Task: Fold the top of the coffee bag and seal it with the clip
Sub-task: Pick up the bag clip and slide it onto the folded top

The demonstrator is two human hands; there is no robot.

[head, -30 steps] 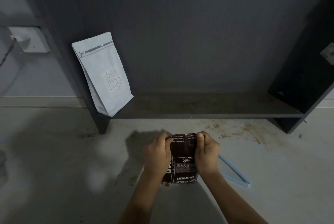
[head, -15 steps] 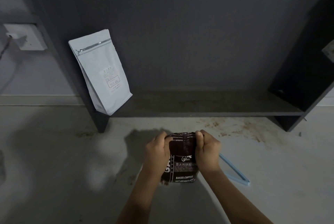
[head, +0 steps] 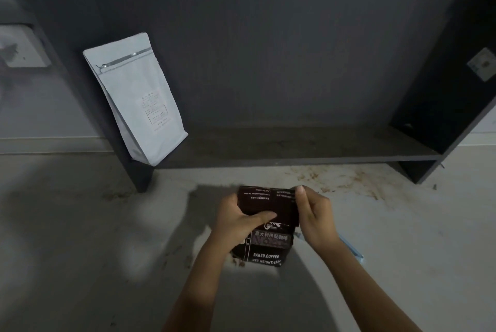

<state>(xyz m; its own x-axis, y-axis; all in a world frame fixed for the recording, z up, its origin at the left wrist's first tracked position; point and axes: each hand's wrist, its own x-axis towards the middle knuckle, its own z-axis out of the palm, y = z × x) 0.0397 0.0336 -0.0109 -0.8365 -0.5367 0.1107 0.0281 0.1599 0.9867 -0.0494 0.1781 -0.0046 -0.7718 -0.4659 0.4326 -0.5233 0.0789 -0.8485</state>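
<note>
A dark brown coffee bag (head: 269,244) printed "BAKED.COFFEE" stands on the pale floor. Its top flap is folded down toward me over the front. My left hand (head: 236,217) grips the bag's left side, with the thumb pressing across the folded flap. My right hand (head: 315,217) pinches the flap's right edge. A light blue clip (head: 351,247) lies on the floor just right of the bag, mostly hidden behind my right wrist.
A pale grey zip pouch (head: 137,98) leans against the left post of a dark low shelf (head: 295,148). Brown coffee stains (head: 349,180) spot the floor in front of the shelf. A white wall socket (head: 21,47) sits at far left.
The bag's top flap has been folded further down over the front. My left thumb now lies across the flap, and my right hand has shifted to the flap's right edge.
</note>
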